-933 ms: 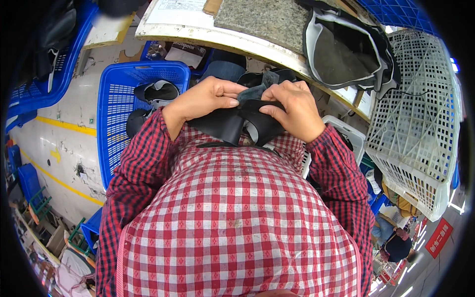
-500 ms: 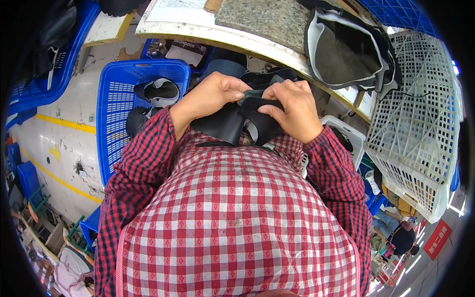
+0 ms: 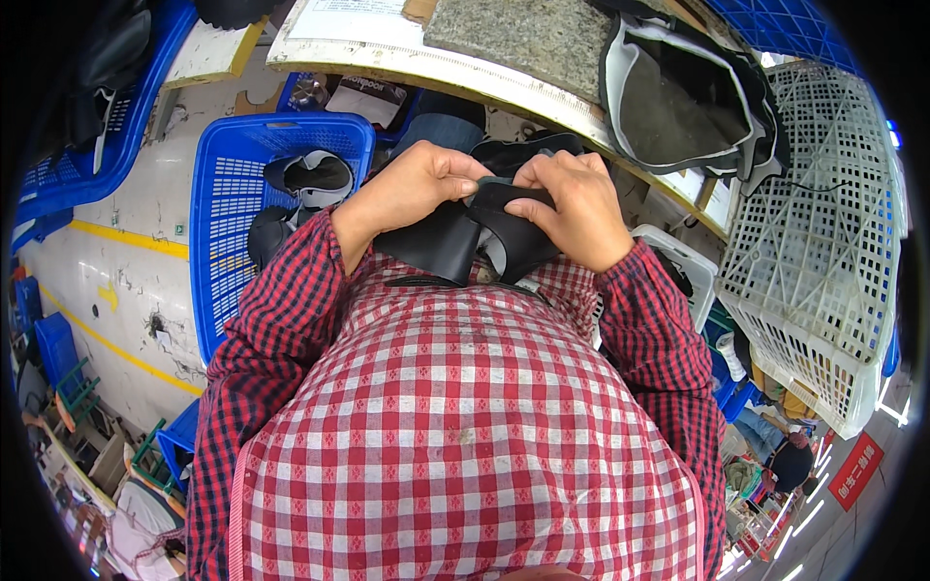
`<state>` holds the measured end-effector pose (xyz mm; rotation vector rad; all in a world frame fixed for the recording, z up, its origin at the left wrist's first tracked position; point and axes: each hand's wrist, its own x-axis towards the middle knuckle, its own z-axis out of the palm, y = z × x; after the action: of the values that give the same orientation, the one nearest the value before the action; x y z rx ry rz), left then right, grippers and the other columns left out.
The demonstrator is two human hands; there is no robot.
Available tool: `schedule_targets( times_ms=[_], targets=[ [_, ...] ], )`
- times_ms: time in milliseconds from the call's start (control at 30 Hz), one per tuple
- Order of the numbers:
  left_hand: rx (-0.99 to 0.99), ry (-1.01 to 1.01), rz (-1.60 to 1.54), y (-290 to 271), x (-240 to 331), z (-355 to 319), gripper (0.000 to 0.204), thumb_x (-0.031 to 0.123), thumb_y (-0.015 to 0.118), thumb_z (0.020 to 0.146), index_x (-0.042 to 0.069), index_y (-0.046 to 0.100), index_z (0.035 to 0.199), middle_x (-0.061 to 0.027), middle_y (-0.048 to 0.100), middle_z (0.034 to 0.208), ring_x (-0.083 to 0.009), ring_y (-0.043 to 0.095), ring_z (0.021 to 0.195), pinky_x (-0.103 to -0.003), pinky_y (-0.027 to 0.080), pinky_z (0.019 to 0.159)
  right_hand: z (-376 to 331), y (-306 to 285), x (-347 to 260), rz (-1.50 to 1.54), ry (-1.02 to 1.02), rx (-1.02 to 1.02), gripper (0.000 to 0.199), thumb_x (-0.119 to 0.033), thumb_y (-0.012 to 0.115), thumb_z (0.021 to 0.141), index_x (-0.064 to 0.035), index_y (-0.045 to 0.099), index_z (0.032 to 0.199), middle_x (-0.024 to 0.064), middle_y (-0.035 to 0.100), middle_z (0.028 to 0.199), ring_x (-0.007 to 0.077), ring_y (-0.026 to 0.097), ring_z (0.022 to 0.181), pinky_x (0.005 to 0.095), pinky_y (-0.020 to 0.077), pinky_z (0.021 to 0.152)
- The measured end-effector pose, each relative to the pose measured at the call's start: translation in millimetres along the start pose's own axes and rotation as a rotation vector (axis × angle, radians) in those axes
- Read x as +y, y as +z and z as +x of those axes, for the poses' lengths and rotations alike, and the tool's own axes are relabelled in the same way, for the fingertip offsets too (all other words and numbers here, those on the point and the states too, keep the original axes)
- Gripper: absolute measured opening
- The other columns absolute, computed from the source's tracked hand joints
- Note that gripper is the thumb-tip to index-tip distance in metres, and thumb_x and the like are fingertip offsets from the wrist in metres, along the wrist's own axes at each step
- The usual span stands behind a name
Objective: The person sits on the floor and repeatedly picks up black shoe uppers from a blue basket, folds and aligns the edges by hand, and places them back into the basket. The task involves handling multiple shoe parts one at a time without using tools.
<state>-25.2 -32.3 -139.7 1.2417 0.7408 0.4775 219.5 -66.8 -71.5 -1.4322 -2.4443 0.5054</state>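
A black leather boot upper (image 3: 429,246) with a pale lining lies across my lap, its edge raised between my hands. My left hand (image 3: 412,194) pinches that edge between thumb and fingertips. Close beside it, my right hand (image 3: 578,213) grips the folded part of the same upper, thumb on the near side and fingers curled behind. A small dark green patch shows between the fingertips. Whatever lies under the fingers is hidden.
A blue basket (image 3: 281,124) with black uppers (image 3: 325,176) stands at my left. Ahead runs a workbench edge (image 3: 436,73) with a stone slab (image 3: 523,44) and stacked black pieces (image 3: 678,92). White crates (image 3: 804,242) rise at my right.
My right thumb and fingers have shifted very slightly on the upper's edge. The left hand keeps its pinch in the same place.
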Motion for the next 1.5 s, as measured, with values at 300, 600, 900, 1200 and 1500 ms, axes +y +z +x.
schedule_targets(
  times_ms=[300, 600, 900, 1200, 1500],
  targets=[
    [0.021, -0.005, 0.009, 0, -4, -4, 0.021, 0.001, 0.063, 0.101, -0.002, 0.076, 0.117, -0.0025, 0.076, 0.102, -0.0085, 0.067, 0.093, -0.026, 0.054, 0.086, 3, 3, 0, -0.008, 0.011, -0.022, 0.025, -0.027, 0.084, 0.081, -0.0148, 0.069, 0.096, 0.0026, 0.070, 0.085, 0.0271, 0.065, 0.086, 0.0407, 0.0428, 0.085],
    [0.196, -0.051, -0.210, 25, -4, -7, 0.012, 0.001, 0.075, 0.092, -0.002, 0.074, 0.104, -0.0021, 0.075, 0.091, -0.0058, 0.067, 0.078, -0.022, 0.054, 0.072, -1, 9, 1, -0.036, 0.106, 0.102, 0.047, -0.029, 0.090, 0.073, -0.0099, 0.064, 0.108, 0.0049, 0.068, 0.085, 0.0285, 0.065, 0.087, 0.0421, 0.0476, 0.083],
    [0.004, -0.153, -0.205, 7, 3, -4, 0.027, 0.000, 0.077, 0.090, -0.006, 0.074, 0.116, -0.0074, 0.077, 0.103, -0.0092, 0.070, 0.087, -0.025, 0.057, 0.081, -31, -7, 16, 0.479, 0.412, -0.049, 0.056, -0.029, 0.088, 0.083, 0.0038, 0.065, 0.122, 0.0187, 0.075, 0.101, 0.0307, 0.074, 0.092, 0.0375, 0.0575, 0.081],
    [-0.139, -0.191, -0.139, 16, 15, 18, 0.022, 0.000, 0.079, 0.087, -0.006, 0.077, 0.109, -0.0055, 0.078, 0.095, -0.0082, 0.069, 0.083, -0.025, 0.056, 0.078, -27, -8, 8, 0.359, 0.346, -0.027, 0.049, -0.031, 0.085, 0.084, -0.0046, 0.066, 0.121, 0.0193, 0.075, 0.098, 0.0391, 0.073, 0.093, 0.0438, 0.0570, 0.080],
    [-0.054, -0.101, 0.003, 23, 10, 13, 0.021, 0.003, 0.080, 0.090, -0.005, 0.076, 0.108, -0.0043, 0.077, 0.096, -0.0073, 0.068, 0.084, -0.024, 0.056, 0.078, -36, 4, 24, 0.803, 0.451, 0.155, 0.027, -0.016, 0.082, 0.091, -0.0032, 0.063, 0.105, 0.0051, 0.069, 0.096, 0.0163, 0.068, 0.092, 0.0318, 0.0538, 0.088]
  ],
)
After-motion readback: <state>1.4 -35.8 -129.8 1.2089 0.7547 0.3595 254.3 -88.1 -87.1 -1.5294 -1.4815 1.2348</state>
